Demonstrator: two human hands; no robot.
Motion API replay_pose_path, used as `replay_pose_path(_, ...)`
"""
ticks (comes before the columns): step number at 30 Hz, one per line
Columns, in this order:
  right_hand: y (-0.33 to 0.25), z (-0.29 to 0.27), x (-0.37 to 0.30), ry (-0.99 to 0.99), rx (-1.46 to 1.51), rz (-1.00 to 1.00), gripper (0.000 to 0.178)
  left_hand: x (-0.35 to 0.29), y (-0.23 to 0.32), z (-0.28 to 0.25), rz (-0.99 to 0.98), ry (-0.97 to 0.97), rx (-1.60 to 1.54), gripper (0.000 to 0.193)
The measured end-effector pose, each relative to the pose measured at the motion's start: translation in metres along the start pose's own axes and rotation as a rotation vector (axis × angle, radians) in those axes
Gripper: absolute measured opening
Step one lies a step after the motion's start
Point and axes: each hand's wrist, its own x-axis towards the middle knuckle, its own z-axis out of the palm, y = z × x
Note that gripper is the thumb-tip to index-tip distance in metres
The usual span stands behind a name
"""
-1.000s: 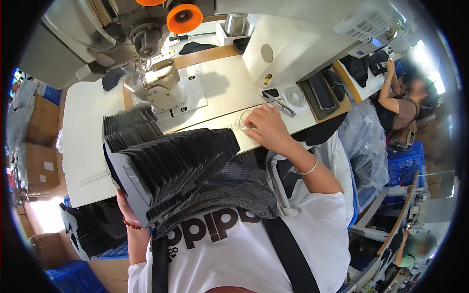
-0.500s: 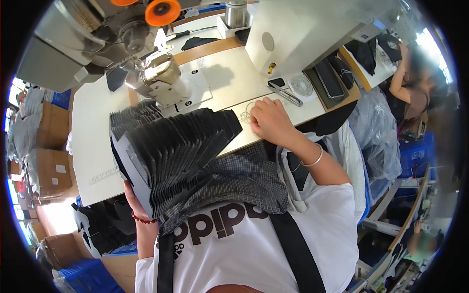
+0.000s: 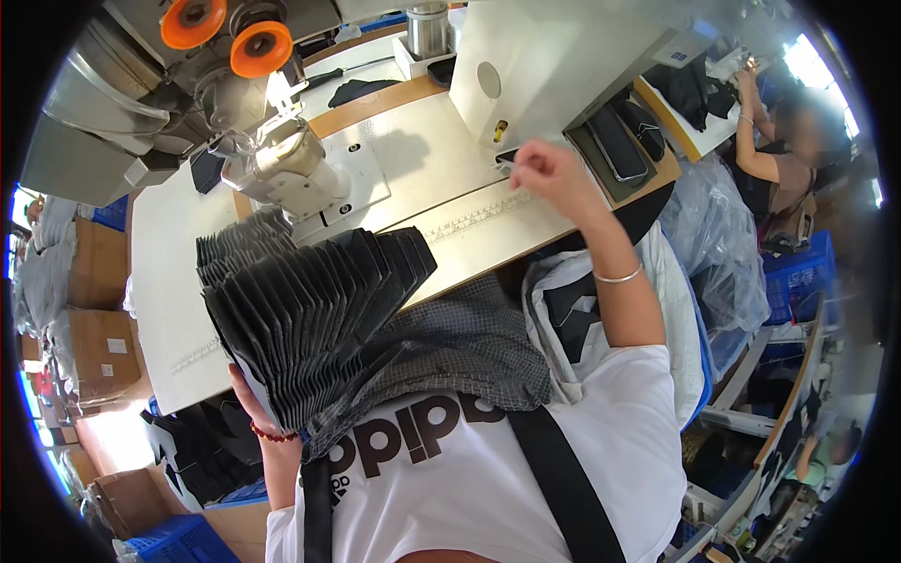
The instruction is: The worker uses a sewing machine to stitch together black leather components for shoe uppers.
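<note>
Currently, the left grip (image 3: 246,394) rests against the near left side of a long stack of black pieces (image 3: 310,300); its fingers are mostly hidden there, so how far they close cannot be told. The right grip (image 3: 552,178) hangs curled narrow above the pale surface (image 3: 178,281), and whether anything is pinched inside it cannot be told. The stack leans across the front edge of the surface, its pieces fanned upright, its near end reaching the grey checked cloth (image 3: 469,347). Ruler markings (image 3: 479,216) run along the surface between stack and right grip. Beyond the stack stands the sewing machine's metal post (image 3: 291,169), with an orange disc (image 3: 261,50) above. Farther right, a co-worker (image 3: 784,150) sits near a blue crate (image 3: 802,277).
</note>
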Motion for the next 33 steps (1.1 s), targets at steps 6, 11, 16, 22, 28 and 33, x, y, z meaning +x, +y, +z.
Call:
replay_pose_path(6,0.017,-0.061,0.013,0.326,-0.568,-0.123,0.005,-0.001,-0.004,0.01,0.037,0.171,0.113,0.066)
replay_pose_path(11,0.026,-0.072,0.008,0.376,-0.63,-0.167,0.005,0.003,-0.004,0.01,-0.014,0.119,0.039,0.066)
replay_pose_path(16,0.0,-0.061,0.006,0.226,-0.045,0.068,0.006,0.001,-0.004,0.01,-0.045,0.192,0.043,0.069)
replay_pose_path(22,-0.036,0.026,-0.001,-0.26,0.072,-0.088,0.004,0.0,-0.011,-0.001,-0.032,0.106,-0.127,0.073)
replay_pose_path(28,-0.044,0.176,-0.008,-0.584,-0.101,-0.476,0.024,0.01,-0.012,-0.017,0.006,-0.001,-0.213,0.074)
replay_pose_path(33,-0.057,0.224,-0.022,-0.516,0.194,-0.683,0.029,0.011,-0.009,-0.02,0.027,-0.028,-0.235,0.074)
